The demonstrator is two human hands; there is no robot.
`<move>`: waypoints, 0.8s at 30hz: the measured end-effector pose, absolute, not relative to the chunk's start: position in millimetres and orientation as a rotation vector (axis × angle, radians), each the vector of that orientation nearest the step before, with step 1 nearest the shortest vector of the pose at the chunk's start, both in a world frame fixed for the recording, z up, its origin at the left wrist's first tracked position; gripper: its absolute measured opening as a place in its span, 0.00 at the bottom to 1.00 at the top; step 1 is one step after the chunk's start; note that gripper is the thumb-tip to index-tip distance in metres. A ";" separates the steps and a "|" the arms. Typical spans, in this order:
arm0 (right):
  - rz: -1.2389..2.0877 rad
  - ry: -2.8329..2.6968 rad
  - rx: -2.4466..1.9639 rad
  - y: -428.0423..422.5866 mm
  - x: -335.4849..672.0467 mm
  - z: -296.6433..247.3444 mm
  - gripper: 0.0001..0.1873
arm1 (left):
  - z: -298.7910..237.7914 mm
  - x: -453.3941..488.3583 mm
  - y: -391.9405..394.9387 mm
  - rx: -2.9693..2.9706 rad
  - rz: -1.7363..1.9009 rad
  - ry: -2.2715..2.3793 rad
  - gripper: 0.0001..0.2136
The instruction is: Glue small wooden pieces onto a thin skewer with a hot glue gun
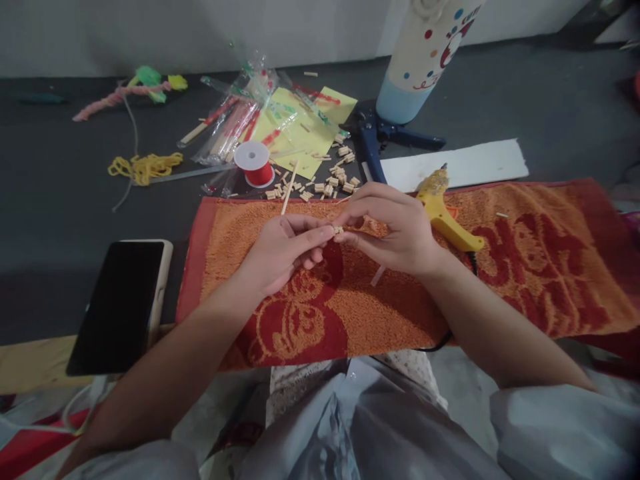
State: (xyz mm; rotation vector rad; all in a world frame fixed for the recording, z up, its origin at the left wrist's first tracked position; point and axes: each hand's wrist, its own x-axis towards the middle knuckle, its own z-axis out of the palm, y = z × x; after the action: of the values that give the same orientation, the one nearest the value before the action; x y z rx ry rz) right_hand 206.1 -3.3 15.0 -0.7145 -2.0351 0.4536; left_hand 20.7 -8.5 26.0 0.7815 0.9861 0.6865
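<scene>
Above the orange towel [395, 313], both hands meet at a small cluster of cut wooden stick pieces [339, 230]. My left hand [285, 250] pinches it from the left between thumb and fingers. From the other side, the thumb and fingertips of my right hand [393, 223] close on the same cluster. A longer thin wooden stick [289, 188] slants up just behind my left hand. Many similar short wooden pieces [337, 181] lie in a loose pile past the towel's far edge. Beside my right wrist a yellow hot glue gun [445, 213] lies on the towel.
Behind the pile are a red thread spool [259, 165], yellow paper [300, 127] and plastic-wrapped chopsticks [240, 123]. Blue-handled cutters [373, 143], a white strip [460, 165] and a tall bottle [417, 63] stand or lie at back right. A phone [120, 303] lies left, yellow yarn [145, 168] beyond.
</scene>
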 end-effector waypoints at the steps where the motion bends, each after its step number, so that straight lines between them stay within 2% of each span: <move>1: 0.456 -2.034 -0.719 -3.4 206.1 15.1 0.13 | 25.6 20.2 -8.0 0.784 0.687 0.985 0.09; 5: 0.438 -2.036 -0.731 -3.4 206.6 15.7 0.15 | 24.5 17.9 -6.9 0.781 0.718 0.973 0.10; 10: 0.427 -2.026 -0.720 -3.4 207.2 17.6 0.12 | 25.3 17.8 -8.1 0.790 0.763 0.984 0.11; 24: 0.770 -1.807 -0.828 -6.0 210.7 18.0 0.14 | 23.8 18.5 -9.7 0.911 0.816 1.052 0.11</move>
State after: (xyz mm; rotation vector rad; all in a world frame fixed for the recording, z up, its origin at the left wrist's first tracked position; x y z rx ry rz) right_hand 210.7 -6.0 18.0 -0.8284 -1.8073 0.7704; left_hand 18.5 -9.7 23.8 0.9108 1.0520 0.8164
